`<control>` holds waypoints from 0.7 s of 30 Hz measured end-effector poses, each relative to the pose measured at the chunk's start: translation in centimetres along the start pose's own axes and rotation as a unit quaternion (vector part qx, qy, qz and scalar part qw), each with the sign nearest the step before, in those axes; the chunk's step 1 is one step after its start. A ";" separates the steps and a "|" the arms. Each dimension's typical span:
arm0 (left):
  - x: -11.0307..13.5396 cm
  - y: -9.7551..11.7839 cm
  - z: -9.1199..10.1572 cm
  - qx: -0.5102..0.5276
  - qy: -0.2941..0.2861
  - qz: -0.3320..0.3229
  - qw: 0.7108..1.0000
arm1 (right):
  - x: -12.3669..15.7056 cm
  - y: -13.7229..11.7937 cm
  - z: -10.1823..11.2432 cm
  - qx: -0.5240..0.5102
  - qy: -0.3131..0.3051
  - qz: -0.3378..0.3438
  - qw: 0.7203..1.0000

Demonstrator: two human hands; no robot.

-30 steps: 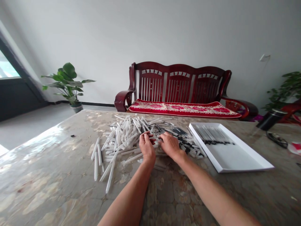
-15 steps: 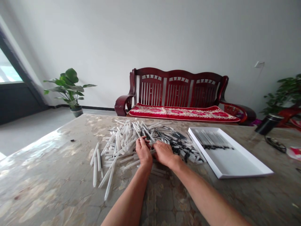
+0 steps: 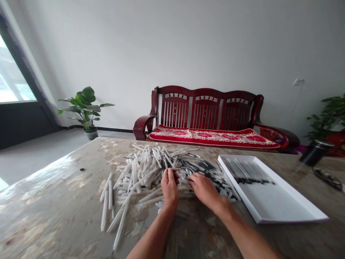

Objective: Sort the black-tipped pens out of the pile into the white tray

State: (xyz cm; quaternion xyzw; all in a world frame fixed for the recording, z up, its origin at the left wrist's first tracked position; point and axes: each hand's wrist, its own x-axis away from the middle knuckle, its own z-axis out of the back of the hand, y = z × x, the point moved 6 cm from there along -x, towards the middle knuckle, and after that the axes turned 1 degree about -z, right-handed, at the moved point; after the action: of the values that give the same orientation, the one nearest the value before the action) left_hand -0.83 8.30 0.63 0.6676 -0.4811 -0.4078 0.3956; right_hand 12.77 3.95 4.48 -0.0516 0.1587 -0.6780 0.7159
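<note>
My left hand is in front of the heap of white, pen-like tubes, its fingers curled together; what they hold, if anything, is hidden. A short way to its right, my right hand has thumb and fingers pinched, and a small dark tip shows at them that I cannot make out. Beyond and beside the right hand lies a spread of thin dark rods and black-and-white pieces. A shallow white box to the right holds a row of slim clear pens with black ends.
The table has a patterned, glossy cover. A few loose tubes lie at the heap's left, and a small black piece farther left. A black cylinder and a dark cable are at the right. Behind stands a wooden bench.
My hands have moved apart, the right one shifting to the right, away from the left. The view has tilted up slightly, so everything sits lower.
</note>
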 end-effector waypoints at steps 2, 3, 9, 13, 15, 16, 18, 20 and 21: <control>0.2 -0.1 -0.6 -0.028 -0.031 -0.003 0.999 | 0.3 1.7 0.1 -0.060 0.039 -0.014 0.997; 0.4 -0.1 -0.9 -0.045 -0.049 -0.004 0.998 | 0.4 2.4 0.1 -0.094 0.061 -0.019 0.994; 1.1 -0.3 -2.2 -0.104 -0.097 0.025 0.990 | 1.0 3.9 -1.2 -0.243 0.165 -0.018 0.956; 1.3 -0.7 -2.8 -0.086 -0.132 0.068 0.985 | 1.3 3.2 -1.8 -0.265 0.181 0.033 0.947; 1.3 -1.0 -2.8 -0.064 -0.127 0.085 0.986 | 1.6 3.2 -1.8 -0.271 0.186 0.026 0.944; 1.3 -1.1 -2.8 -0.052 -0.120 0.088 0.987 | 1.6 3.3 -1.9 -0.276 0.186 0.017 0.943; 1.2 -1.3 -2.6 -0.028 -0.104 0.094 0.990 | 1.8 3.5 -2.0 -0.282 0.181 -0.005 0.942; 1.1 -1.6 -2.6 -0.006 -0.100 0.105 0.989 | 1.8 3.7 -2.0 -0.280 0.176 -0.024 0.943; 1.1 -1.6 -2.7 0.000 -0.105 0.111 0.988 | 1.9 3.7 -2.0 -0.277 0.176 -0.030 0.944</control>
State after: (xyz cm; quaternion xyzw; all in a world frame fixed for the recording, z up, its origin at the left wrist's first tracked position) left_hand 2.41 7.97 -0.11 0.5639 -0.5911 -0.4293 0.3852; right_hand 15.75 2.66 1.22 -0.1326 0.4623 -0.6263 0.6135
